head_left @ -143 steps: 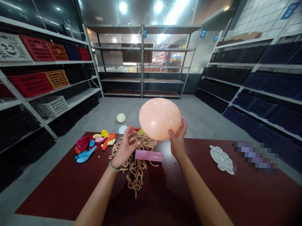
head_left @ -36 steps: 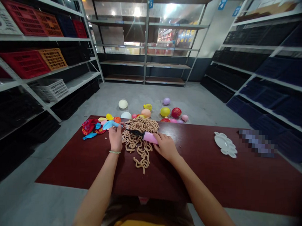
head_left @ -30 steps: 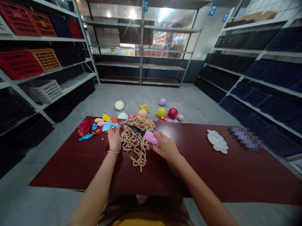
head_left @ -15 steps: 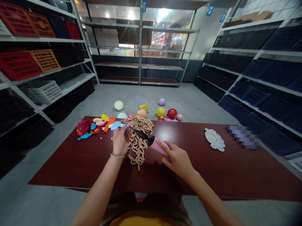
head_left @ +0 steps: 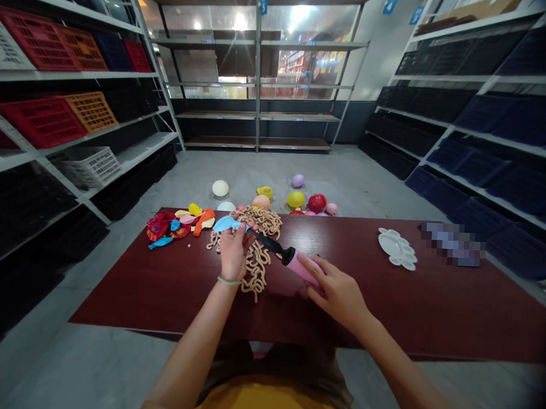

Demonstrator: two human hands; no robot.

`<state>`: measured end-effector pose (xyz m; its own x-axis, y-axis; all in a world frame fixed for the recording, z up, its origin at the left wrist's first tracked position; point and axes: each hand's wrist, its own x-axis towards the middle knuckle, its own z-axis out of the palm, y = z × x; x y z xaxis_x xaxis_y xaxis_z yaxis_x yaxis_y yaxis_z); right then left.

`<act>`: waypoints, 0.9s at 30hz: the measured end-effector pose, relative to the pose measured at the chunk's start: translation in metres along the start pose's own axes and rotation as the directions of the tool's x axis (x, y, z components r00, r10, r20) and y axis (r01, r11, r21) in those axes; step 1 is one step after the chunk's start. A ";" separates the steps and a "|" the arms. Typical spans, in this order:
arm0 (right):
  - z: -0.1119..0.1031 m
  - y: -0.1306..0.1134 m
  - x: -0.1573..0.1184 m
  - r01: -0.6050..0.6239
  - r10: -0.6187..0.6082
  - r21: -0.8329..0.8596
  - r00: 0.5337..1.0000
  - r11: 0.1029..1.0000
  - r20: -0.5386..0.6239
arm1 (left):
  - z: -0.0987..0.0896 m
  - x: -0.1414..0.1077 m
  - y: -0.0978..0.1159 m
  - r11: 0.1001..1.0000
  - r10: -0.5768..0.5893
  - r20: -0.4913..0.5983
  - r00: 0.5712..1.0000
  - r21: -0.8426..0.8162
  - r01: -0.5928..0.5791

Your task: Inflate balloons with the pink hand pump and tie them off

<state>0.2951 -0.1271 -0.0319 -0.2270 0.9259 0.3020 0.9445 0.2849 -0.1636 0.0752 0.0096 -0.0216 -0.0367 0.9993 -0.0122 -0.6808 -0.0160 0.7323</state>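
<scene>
Lamps [head_left: 240, 26] glared high in the rear window glass [head_left: 303, 22]; the scene otherwise stayed fairly dim — shadows soft and weak; wide-angle distortion bowed the shelving [head_left: 91, 106] toward the edges; the corners darkened; one pixelated patch [head_left: 452, 243] obscured detail.

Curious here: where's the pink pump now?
In the head view, the pink pump sits in the right hand, its black nozzle reaching left to the blue balloon in the left hand.

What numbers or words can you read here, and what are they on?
"5" on a blue sign on the far shelving.
"4" on a blue sign high on the far wall.
A smaller blue sign beside it is too small to read.
Print on the red balloons is too blurred to read.
</scene>
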 end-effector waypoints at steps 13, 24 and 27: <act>0.000 -0.001 -0.004 -0.070 0.069 0.062 0.997 0.996 0.014 | 0.025 -0.016 -0.028 1.000 -0.010 0.021 1.000 0.007 0.010; 0.015 -0.024 0.023 -0.044 0.026 0.236 0.997 0.971 0.078 | 0.035 -0.022 -0.020 0.957 -0.031 0.001 1.000 -0.287 0.030; 0.020 -0.045 0.045 0.019 -0.051 0.252 0.991 0.967 0.122 | 0.017 -0.004 0.004 0.971 0.025 -0.148 0.989 -0.231 -0.060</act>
<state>0.2377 -0.0935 -0.0303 -0.3025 0.9335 0.1927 0.8495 0.3557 -0.3895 0.0854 0.0060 -0.0072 -0.1620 0.9822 -0.0946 -0.8280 -0.0831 0.5546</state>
